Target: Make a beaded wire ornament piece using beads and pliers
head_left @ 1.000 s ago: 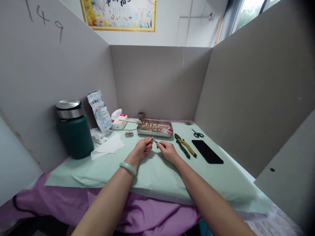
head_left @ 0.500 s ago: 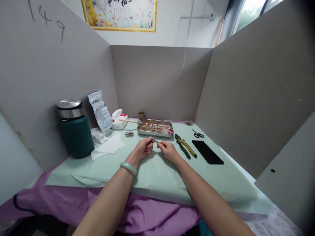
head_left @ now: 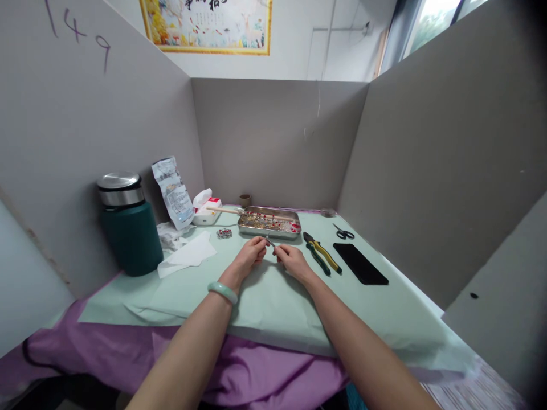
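Observation:
My left hand (head_left: 253, 252) is closed in a pinch at the table's middle, a green bangle (head_left: 223, 291) on its wrist. What its fingertips hold is too small to name. My right hand (head_left: 291, 259) is closed around a thin dark metal tool (head_left: 270, 242), possibly tweezers, whose tip points at the left fingertips. Just beyond both hands stands a metal tray (head_left: 270, 234) with red, gold and clear beads and a wooden stick laid across it. A small cluster of red and silver beads (head_left: 224, 233) lies left of the tray.
On the right lie green-and-yellow pliers (head_left: 322, 254), black scissors (head_left: 343, 232) and a black phone (head_left: 360, 263). On the left are a green flask (head_left: 130, 233), a foil pouch (head_left: 173, 192), a tissue pack (head_left: 207, 212) and white paper (head_left: 188, 254). Grey partitions (head_left: 277, 142) enclose the table.
The thin tool's tip has shifted slightly at the left fingertips, and my fingers have moved a little. Everything on the table stays where it was.

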Demonstrator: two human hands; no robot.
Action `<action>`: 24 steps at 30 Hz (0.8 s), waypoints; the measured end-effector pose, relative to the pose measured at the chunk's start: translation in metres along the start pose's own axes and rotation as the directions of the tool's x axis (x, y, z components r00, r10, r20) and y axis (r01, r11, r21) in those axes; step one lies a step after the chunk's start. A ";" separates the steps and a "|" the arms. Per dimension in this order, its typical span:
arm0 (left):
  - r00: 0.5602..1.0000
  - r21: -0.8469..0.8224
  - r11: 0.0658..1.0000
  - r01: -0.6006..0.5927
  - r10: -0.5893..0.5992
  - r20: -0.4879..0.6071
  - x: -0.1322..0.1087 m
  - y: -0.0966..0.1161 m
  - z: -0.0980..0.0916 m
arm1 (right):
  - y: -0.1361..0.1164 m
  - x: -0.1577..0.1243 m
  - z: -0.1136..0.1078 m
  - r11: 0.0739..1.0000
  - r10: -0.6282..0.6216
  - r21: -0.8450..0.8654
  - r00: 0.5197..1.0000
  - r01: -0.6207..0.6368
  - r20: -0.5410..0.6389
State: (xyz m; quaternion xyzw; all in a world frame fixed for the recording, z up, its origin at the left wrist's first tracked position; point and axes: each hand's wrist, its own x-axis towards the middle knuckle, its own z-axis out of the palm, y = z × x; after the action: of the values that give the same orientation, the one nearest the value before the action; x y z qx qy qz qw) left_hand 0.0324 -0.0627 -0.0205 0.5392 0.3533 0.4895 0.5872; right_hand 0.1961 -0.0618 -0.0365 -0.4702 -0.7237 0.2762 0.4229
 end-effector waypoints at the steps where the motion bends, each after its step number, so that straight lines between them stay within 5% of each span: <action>1: 1.000 0.012 1.000 -0.001 0.001 -0.007 0.000 0.000 0.001 | 0.000 0.000 0.000 1.000 -0.001 0.002 1.000 0.001 0.001; 14: 0.999 0.119 0.993 -0.010 0.013 -0.029 -0.001 0.001 0.004 | -0.002 -0.001 0.003 1.000 -0.012 -0.024 0.999 0.011 -0.035; 24: 0.999 0.134 0.991 -0.011 0.017 -0.047 0.000 0.001 0.006 | -0.003 -0.003 0.005 0.979 -0.070 -0.196 0.991 0.047 -0.112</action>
State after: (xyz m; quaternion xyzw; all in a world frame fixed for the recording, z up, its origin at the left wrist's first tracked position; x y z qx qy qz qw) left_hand 0.0375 -0.0643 -0.0185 0.5678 0.3955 0.4818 0.5376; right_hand 0.1910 -0.0659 -0.0375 -0.5030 -0.7342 0.1638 0.4255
